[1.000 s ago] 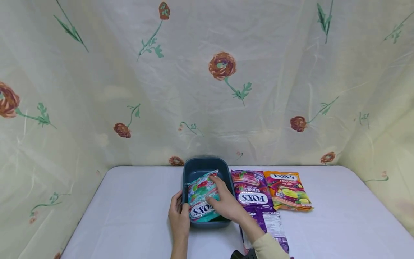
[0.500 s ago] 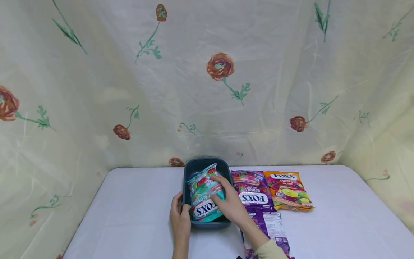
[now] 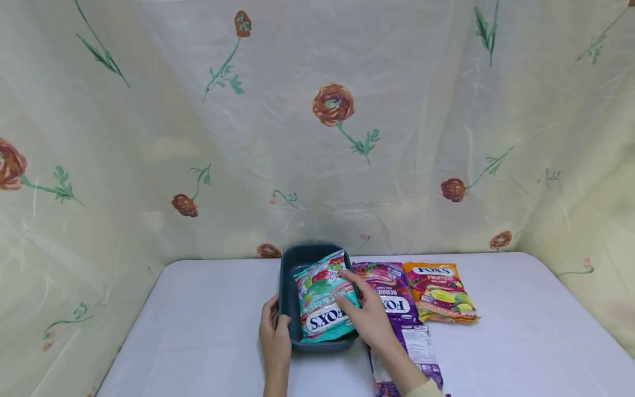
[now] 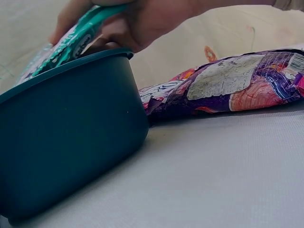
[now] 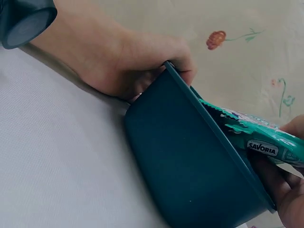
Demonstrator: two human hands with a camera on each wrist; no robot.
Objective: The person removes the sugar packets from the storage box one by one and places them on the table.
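Observation:
A dark teal plastic tub point(image 3: 288, 292) stands at the back middle of the table. My left hand point(image 3: 275, 336) grips its left side, and in the right wrist view the thumb point(image 5: 183, 66) hooks over the rim. A green FOX'S mint candy bag point(image 3: 319, 292) sits at a slant in the tub's mouth. My right hand point(image 3: 369, 317) holds that bag by its right side, thumb and fingers spread over it. In the left wrist view the bag's green edge point(image 4: 80, 40) rises above the rim. The lower part of the bag is hidden inside the tub.
Right of the tub lies a purple FOX'S berries bag point(image 3: 394, 303), partly behind my right hand. An orange FOX'S fruits bag point(image 3: 441, 292) is beside it. Nearer lies another purple bag point(image 3: 419, 347), back side up, partly under my forearm. A floral curtain point(image 3: 397, 220) hangs behind the table.
My right hand has shifted to the right with the mint candy bag, which has moved from the tub's left side towards its right wall. The left hand keeps its grip on the tub.

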